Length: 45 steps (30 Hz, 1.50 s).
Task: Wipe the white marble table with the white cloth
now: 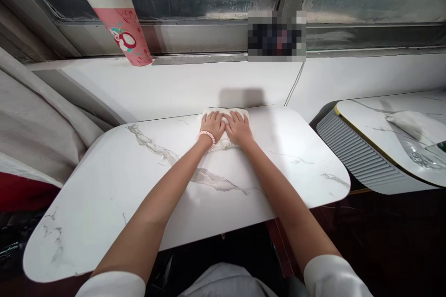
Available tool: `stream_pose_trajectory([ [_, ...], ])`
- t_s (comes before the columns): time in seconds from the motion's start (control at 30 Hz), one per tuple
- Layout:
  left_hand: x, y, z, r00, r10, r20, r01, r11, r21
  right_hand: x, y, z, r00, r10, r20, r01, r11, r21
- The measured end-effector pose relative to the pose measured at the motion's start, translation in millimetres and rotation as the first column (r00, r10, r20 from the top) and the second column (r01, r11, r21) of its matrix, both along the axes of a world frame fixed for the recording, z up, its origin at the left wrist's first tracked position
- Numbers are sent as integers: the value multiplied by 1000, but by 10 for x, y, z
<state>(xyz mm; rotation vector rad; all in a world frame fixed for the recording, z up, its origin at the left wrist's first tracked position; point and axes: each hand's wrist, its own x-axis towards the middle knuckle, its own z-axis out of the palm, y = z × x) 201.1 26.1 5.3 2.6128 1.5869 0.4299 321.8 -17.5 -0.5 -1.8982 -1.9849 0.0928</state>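
Observation:
A white cloth (pixel 225 145) lies bunched near the far edge of the white marble-patterned table (pixel 114 185). My left hand (pixel 213 125) rests flat on the cloth's left part, fingers stretched forward, with a pink coiled band (pixel 207 137) around the wrist. Beside it, my right hand (pixel 239 128) presses flat on the right part of the cloth, its fingers slightly spread. The two thumbs meet or nearly meet in the middle. Neither hand grips the cloth; both palms are over it, hiding much of its surface.
A pink paper cup (pixel 120 32) with a red straw stands on the window ledge (pixel 195 59). A blurred-out patch covers something on the ledge. At right, a second table (pixel 362 120) holds a white cloth (pixel 416 125) and a clear plastic item (pixel 427 158). A curtain (pixel 38 111) hangs left.

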Motion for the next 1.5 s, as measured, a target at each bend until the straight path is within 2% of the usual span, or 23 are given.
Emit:
stream_pose_trajectory([
  [0.1, -30, -334, -2, 1000, -13, -15, 13, 1000, 11, -7, -315, -34, 998, 12, 57, -14, 1000, 26],
  [0.3, -157, -1310, -54, 996, 70, -49, -67, 996, 51, 52, -1101, -73, 950, 237, 205, -258, 963, 78],
  [0.43, -224, -1886, -76, 997, 38, -68, -35, 998, 50, 89, -1637, -77, 920, 319, 226, -346, 934, 88],
  [0.57, -233, -2281, -95, 996, -43, -76, 49, 996, 73, 155, -2056, -48, 910, 358, 211, -383, 919, 94],
  [0.67, -186, -2383, -97, 989, -122, -79, 126, 991, 47, 240, -2176, -7, 909, 372, 189, -391, 917, 75],
  [0.73, -123, -2333, -82, 987, -144, -74, 146, 989, 10, 312, -2128, 10, 914, 369, 167, -383, 922, 63],
  [0.83, 24, -2083, -36, 989, -135, -59, 132, 990, -50, 442, -1872, 7, 927, 350, 133, -360, 931, 59],
  [1.07, 463, -1054, 45, 998, -62, 12, 63, 994, -86, 720, -832, -6, 974, 204, 96, -209, 977, 44],
  [1.23, 673, -459, 14, 999, -9, 52, 13, 998, -68, 872, -231, 32, 979, 186, 79, -189, 982, 24],
  [1.37, 838, -164, 10, 997, -29, 76, 33, 998, -52, 1054, 25, 44, 981, 185, 55, -187, 982, 35],
  [1.5, 994, -11, 13, 994, -69, 84, 72, 997, -41, 1231, 142, 13, 989, 147, 28, -149, 987, 62],
])
